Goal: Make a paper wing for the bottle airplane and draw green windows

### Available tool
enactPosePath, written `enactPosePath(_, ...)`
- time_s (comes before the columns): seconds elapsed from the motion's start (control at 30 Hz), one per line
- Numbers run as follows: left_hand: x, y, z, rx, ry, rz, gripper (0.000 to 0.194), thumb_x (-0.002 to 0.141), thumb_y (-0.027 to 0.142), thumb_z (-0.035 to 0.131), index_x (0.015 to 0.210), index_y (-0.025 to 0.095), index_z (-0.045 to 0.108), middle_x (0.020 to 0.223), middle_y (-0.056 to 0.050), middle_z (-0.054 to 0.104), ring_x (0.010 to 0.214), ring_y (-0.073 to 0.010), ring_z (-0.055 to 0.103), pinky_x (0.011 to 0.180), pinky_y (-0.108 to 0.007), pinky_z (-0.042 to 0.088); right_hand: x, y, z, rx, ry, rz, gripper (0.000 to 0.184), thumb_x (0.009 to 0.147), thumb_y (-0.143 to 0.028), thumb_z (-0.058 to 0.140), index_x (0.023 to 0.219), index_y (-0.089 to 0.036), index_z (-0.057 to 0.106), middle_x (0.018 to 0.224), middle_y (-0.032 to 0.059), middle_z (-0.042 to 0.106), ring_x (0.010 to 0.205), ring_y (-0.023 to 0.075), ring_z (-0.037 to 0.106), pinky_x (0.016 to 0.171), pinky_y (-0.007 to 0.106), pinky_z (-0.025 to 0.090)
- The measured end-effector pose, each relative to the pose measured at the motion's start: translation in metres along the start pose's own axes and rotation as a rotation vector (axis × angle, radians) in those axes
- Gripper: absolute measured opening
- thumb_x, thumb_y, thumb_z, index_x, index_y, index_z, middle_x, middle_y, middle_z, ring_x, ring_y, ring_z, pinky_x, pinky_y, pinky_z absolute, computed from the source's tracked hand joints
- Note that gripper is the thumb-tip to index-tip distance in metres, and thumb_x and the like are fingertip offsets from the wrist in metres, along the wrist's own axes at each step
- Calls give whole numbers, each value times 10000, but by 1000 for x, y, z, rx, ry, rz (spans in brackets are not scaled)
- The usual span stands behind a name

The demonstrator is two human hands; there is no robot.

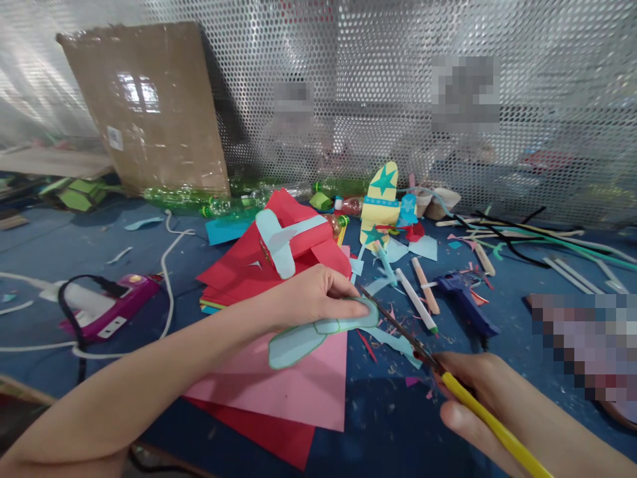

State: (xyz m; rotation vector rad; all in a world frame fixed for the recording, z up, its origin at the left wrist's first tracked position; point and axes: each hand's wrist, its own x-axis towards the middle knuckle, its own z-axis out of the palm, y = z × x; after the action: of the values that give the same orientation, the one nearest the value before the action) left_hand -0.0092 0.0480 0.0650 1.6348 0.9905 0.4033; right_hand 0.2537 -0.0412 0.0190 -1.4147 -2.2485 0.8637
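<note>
My left hand pinches a light blue paper cutout with green marker outlines and rounded ends. In my right hand are scissors with a yellow handle and dark blades, which point up and left. The blade tips lie beside the right end of the cutout; whether they touch the paper I cannot tell. Beneath the cutout lies a pink sheet with red sheets under it. Behind my left hand, a light blue paper propeller shape rests at a red paper stack.
A blue glue gun, a white marker and paper scraps lie to the right. A yellow paper piece with stars stands by plastic bottles. A purple power strip is left; a cardboard sheet leans on perforated metal.
</note>
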Motion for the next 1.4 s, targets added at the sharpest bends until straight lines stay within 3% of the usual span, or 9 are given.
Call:
enactPosePath(0.1,3,-2,0,-25,3,-5,219,773,359,727,749,145,768,560,39,533,493,-79,390,463,-221,275,3,2,1,-2,-10,58,720,788,-915,250,613,-234,410,529,-68,335,500,119,215,446,277,164)
enactPosePath(0.27,13,-10,11,-299,56,-34,76,781,191,710,789,155,776,711,-3,707,659,-125,600,631,-232,444,19,-1,-4,141,139,223,555,862,-754,427,679,-236,507,552,-61,370,474,132,335,450,279,283)
enactPosePath(0.4,23,-24,20,-384,113,-42,93,753,134,721,846,135,721,688,1,702,661,-129,633,669,-244,468,28,4,-7,426,15,285,363,867,-580,552,931,-227,609,683,-10,603,531,180,576,497,286,502)
enactPosePath(0.53,29,-35,23,-458,164,-33,125,750,158,730,835,147,638,653,15,676,630,-129,645,651,-244,472,29,8,0,464,-22,306,326,870,-519,560,962,-211,612,768,14,669,691,232,715,640,330,604)
enactPosePath(0.63,30,-38,24,-509,174,-20,179,740,194,745,804,172,580,624,31,654,586,-129,639,597,-239,471,29,8,5,291,19,245,343,870,-488,499,990,-191,622,801,49,730,713,251,756,637,332,613)
enactPosePath(0.83,29,-36,31,-615,168,40,300,783,323,768,845,204,500,663,25,688,571,-133,675,589,-258,522,28,6,8,-30,161,217,303,810,-430,527,871,-197,712,659,71,754,527,282,708,500,364,536)
enactPosePath(1.0,26,-34,34,-639,138,74,421,790,479,780,892,204,477,698,-21,734,590,-170,728,583,-270,531,19,2,15,-278,311,8,240,879,-331,541,914,-213,747,693,47,799,510,254,741,459,309,533)
enactPosePath(1.17,24,-35,38,-646,157,88,513,751,594,769,879,211,452,698,-3,723,591,-194,754,560,-269,538,9,0,21,-263,261,-101,273,990,-325,449,915,-223,691,811,73,791,666,244,773,582,314,592)
enactPosePath(1.4,25,-37,38,-629,230,113,514,716,626,777,804,191,518,720,-42,754,625,-195,756,607,-284,551,15,-3,15,-62,154,7,212,962,-393,486,953,-255,648,850,53,801,699,240,777,609,310,603)
